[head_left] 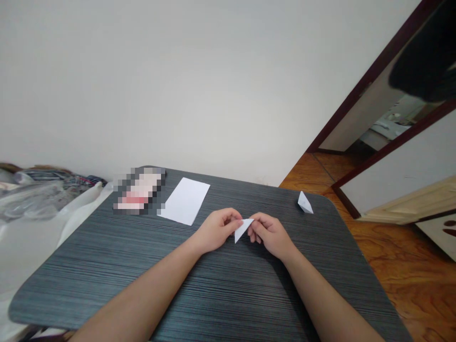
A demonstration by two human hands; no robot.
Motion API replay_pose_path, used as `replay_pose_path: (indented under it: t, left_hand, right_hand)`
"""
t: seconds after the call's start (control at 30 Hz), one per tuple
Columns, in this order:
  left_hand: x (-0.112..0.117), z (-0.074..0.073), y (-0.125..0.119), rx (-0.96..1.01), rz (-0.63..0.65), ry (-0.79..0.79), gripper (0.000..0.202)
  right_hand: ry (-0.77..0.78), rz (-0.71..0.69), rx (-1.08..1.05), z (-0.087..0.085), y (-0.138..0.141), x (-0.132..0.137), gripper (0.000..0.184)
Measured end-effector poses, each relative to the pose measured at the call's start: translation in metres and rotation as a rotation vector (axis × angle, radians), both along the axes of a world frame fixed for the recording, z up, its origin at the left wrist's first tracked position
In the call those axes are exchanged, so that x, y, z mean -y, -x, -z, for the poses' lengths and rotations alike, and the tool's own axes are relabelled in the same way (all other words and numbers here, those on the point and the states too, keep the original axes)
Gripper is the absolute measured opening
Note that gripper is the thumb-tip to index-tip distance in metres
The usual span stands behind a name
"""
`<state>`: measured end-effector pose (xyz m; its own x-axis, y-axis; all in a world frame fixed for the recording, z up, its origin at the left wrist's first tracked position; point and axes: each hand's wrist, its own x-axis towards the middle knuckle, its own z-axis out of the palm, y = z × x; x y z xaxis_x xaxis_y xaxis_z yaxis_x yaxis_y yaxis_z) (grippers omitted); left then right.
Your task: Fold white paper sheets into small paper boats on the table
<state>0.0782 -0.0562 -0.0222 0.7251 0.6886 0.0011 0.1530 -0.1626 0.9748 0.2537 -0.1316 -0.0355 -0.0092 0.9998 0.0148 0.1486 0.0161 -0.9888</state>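
A small triangle of folded white paper (242, 230) is held up between both hands, just over the dark table (228, 294). My left hand (219, 229) pinches its upper left side between thumb and fingers. At the opposite corner, my right hand (270, 233) is closed on the paper's tip with thumb and forefinger, the other fingers curled beneath. To the left of my left hand lies a flat white stack of paper sheets (185, 200). A folded white paper shape (305, 203) stands near the far right of the table.
A blurred-out, pixelated object (139, 192) lies at the table's back left. Behind the table rises a white wall (199, 85). Clear plastic and cloth (39, 204) are heaped at the left edge. A wooden floor (402, 251) and a doorway show on the right.
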Motion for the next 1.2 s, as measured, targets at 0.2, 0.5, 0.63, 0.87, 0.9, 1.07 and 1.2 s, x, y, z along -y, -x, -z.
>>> replay_pose_path:
  t: [0.2, 0.5, 0.63, 0.87, 0.9, 1.07, 1.2]
  left_hand:
    - [0.001, 0.001, -0.001, 0.029, 0.023, 0.04, 0.021]
    - [0.004, -0.006, 0.0, -0.065, 0.033, -0.151, 0.024]
    - [0.006, -0.007, -0.001, -0.052, 0.041, -0.111, 0.023]
    - [0.006, -0.006, -0.001, -0.034, 0.038, -0.109, 0.023]
    - [0.006, -0.006, -0.001, -0.03, 0.043, -0.114, 0.023]
    - [0.007, -0.01, -0.001, 0.014, 0.107, -0.08, 0.022]
    - [0.009, -0.011, -0.002, 0.062, 0.128, -0.003, 0.017]
  right_hand:
    - [0.039, -0.051, -0.07, 0.002, 0.004, 0.001, 0.008]
    - [0.014, -0.065, -0.096, -0.001, 0.004, 0.002, 0.012]
    - [0.012, -0.071, -0.081, -0.001, 0.003, 0.003, 0.014]
    - [0.008, -0.079, -0.058, -0.001, 0.004, 0.002, 0.017]
    - [0.009, -0.081, -0.062, -0.001, 0.005, 0.002, 0.016]
    - [0.0, -0.075, -0.075, -0.003, 0.006, 0.002, 0.013]
    - [0.001, -0.073, -0.042, -0.003, 0.007, 0.002, 0.013]
